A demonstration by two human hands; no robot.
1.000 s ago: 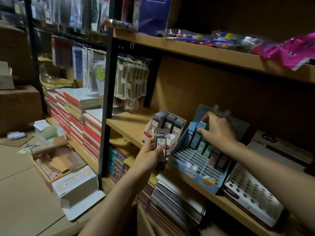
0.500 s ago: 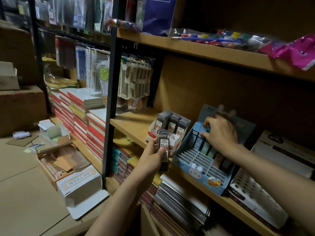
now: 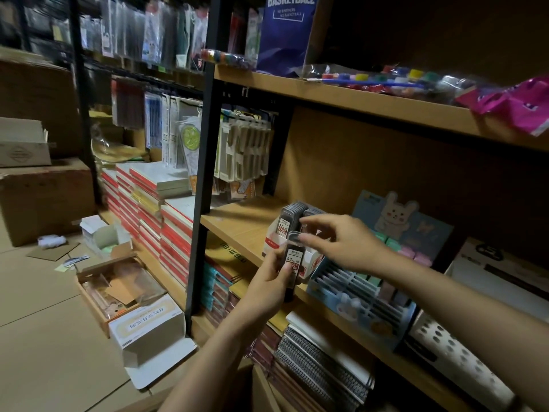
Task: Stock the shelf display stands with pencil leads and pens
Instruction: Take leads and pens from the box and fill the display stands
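A small stack of pencil lead cases (image 3: 294, 260), the front one labelled 0.7, is held upright just in front of the white and red display stand (image 3: 297, 242), whose other labels are too blurred to be read. The stack is gripped by the left hand (image 3: 269, 285), with the thumb laid across the front label and the fingers curled behind, so the lower end of the cases is partly hidden. The top of the stack is met by the right hand (image 3: 347, 240); its fingertips (image 3: 304, 239) appear to pinch the uppermost case, though motion blur leaves the contact uncertain. More grey cases (image 3: 292, 214) are seen standing in the stand's rear rows, partly covered by the right hand. To the right of the stand, a blue slotted display box (image 3: 365, 301) with a rabbit backing card is set on the same wooden shelf (image 3: 237, 224), its contents dim. Further right of the stand, a white perforated tray (image 3: 457, 358) is cut off by the right forearm.
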